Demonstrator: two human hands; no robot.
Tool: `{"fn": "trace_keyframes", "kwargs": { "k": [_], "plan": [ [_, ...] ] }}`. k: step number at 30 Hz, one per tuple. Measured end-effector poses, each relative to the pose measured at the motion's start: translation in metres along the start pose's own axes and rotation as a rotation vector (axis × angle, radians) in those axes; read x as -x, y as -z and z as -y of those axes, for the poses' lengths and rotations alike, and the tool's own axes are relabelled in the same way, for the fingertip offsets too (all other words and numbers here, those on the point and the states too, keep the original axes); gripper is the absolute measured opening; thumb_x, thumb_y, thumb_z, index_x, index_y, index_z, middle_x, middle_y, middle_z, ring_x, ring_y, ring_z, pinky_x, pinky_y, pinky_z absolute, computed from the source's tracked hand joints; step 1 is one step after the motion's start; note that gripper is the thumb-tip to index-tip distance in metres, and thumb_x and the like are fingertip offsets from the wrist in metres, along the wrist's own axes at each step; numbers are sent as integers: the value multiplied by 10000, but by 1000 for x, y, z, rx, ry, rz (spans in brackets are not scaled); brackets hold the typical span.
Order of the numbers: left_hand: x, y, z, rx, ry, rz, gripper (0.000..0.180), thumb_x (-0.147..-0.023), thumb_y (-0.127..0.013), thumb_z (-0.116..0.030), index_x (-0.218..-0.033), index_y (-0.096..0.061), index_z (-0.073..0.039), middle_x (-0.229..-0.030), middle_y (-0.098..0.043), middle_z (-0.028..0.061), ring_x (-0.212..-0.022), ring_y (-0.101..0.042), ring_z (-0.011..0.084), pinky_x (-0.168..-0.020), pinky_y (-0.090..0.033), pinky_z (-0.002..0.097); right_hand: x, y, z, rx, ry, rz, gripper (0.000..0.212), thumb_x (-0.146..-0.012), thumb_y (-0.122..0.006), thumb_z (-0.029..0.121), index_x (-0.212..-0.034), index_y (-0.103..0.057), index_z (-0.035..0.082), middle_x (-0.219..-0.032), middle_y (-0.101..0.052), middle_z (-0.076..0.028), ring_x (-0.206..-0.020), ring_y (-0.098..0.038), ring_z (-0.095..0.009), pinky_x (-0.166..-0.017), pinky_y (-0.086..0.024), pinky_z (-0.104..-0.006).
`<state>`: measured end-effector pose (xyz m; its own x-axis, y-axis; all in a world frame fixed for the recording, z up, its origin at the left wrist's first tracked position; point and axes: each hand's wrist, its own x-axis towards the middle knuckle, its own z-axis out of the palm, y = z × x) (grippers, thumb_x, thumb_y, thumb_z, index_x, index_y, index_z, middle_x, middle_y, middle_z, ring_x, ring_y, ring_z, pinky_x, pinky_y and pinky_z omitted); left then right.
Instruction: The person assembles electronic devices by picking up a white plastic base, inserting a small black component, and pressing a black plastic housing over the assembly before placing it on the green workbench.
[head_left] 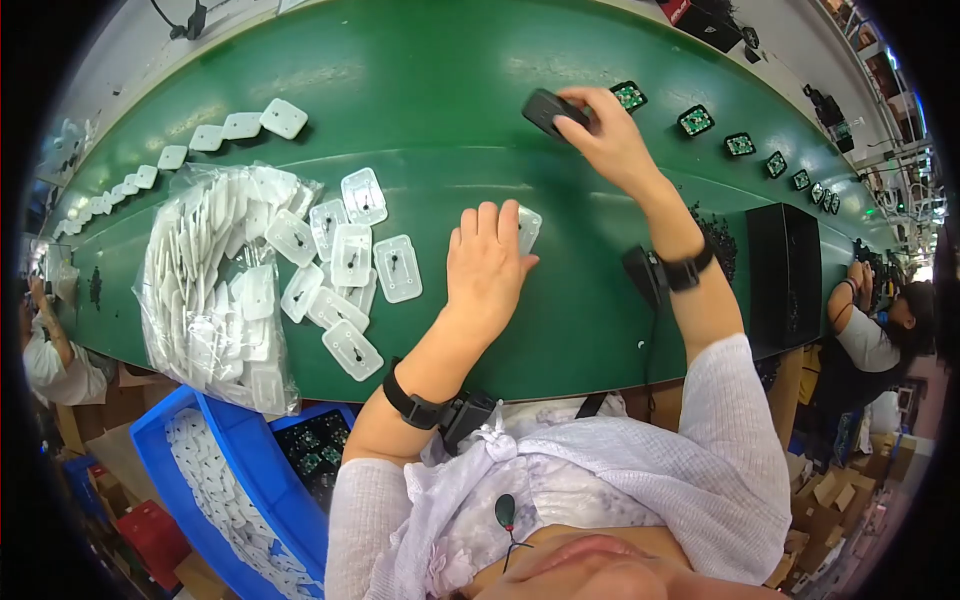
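A factory assembly line: a long green conveyor belt [420, 90] carrying rows of small green circuit boards [695, 120], workers seated alongside

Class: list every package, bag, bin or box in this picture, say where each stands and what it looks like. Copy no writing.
Clear bag: left on the green belt, open, full of white plates.
Blue bin: below the belt's left edge, rectangular.
Black box: right on the belt, upright, plain.
Cardboard boxes: floor at right, brown.

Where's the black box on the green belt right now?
In the head view, the black box stands at the right end of the green belt, just right of the right hand's forearm.
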<state>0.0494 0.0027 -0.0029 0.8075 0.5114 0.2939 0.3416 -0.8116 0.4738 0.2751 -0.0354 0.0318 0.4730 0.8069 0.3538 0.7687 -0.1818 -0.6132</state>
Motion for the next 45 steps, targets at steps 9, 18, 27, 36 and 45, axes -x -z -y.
{"fn": "trace_keyframes", "kwargs": {
  "k": [9, 18, 27, 36, 45],
  "plan": [
    [-5, -5, 17, 173, -114, -80, 546, -689, -690, 43, -1199, -521, -51, -1143, -567, 90, -1118, -501, 286, -880, -413, 409, 95, 30, 18, 153, -10, 140, 356, -823, -700, 171, -1147, -602, 60, -1177, -585, -94, -1093, -542, -266, -939, -436, -356],
    [-7, -2, 26, 354, -96, -113, 511, -738, -625, 83, -1225, -518, -29, -1129, -592, 135, -1075, -540, 323, -898, -450, 412, 96, 15, 41, 43, 103, 54, 386, -757, -720, 54, -1129, -619, 39, -1090, -639, -110, -1030, -581, -293, -902, -467, -369],
    [-8, 10, 32, 399, -21, -157, 351, -772, -493, 90, -1076, -634, -14, -1031, -666, 141, -982, -617, 325, -853, -504, 405, 88, -12, 55, -6, 210, 214, 382, -721, -729, 15, -1090, -629, 34, -1071, -654, -103, -1003, -592, -287, -865, -488, -368],
    [-3, 11, 35, 237, -62, -97, 346, -756, -520, 44, -1056, -674, -32, -1076, -676, 106, -1032, -614, 286, -862, -503, 373, 90, -21, 56, 74, 211, 189, 383, -723, -727, 25, -1095, -644, 53, -1075, -652, -83, -994, -594, -271, -845, -494, -356],
    [-1, 16, 22, -61, -131, -31, 393, -780, -564, -33, -1167, -624, -57, -1177, -640, 78, -1093, -584, 226, -867, -471, 360, 93, -25, 48, 105, 184, 153, 396, -726, -727, 54, -1114, -650, 77, -1074, -648, -73, -953, -594, -268, -837, -496, -338]
  ]
}}
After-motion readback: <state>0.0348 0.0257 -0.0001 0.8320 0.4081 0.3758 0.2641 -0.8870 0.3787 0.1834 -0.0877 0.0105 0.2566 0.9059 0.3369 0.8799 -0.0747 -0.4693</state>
